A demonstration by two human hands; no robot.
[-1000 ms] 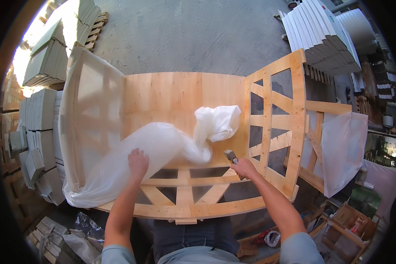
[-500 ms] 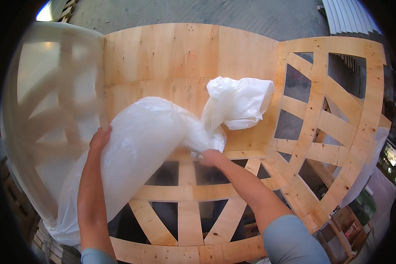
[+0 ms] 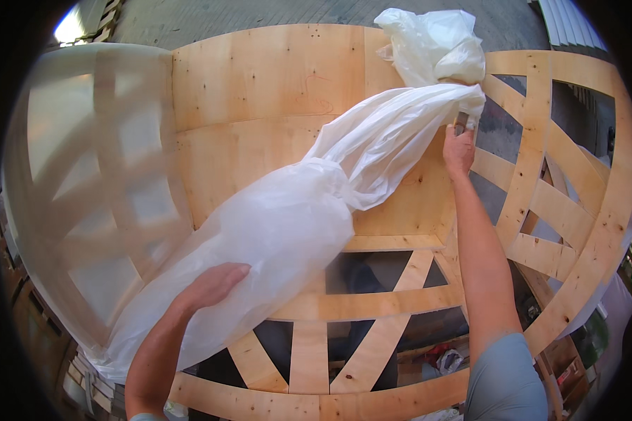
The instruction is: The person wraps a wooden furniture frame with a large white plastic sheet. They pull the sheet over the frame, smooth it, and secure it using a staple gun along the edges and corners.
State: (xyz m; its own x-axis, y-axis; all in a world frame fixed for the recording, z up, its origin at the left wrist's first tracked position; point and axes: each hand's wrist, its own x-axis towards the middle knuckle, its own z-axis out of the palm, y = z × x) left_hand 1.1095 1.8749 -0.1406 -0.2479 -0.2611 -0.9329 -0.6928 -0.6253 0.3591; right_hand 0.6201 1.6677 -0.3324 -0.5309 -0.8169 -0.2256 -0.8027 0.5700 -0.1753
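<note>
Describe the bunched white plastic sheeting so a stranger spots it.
Find the big pale wooden crate. Milky-white plastic sheeting crosses it from lower left to upper right, the person's bare left hand against it. Unlike the translucent film stretched flat over the crate's left side, it is loose and bunched.

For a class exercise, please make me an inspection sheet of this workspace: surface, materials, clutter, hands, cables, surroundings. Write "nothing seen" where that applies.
Surface: wooden crate with a solid plywood panel at the far side, slatted near and right sides; translucent film covers the left.
Materials: white plastic sheet, bunched, running from lower left to upper right; small hand tool, partly hidden.
Clutter: mixed items seen through the near slats, too small to identify.
Hands: left hand on the sheet; right hand closed around the tool.
Cables: nothing seen.
Surroundings: grey floor; pale stacked panels at upper right.
</note>
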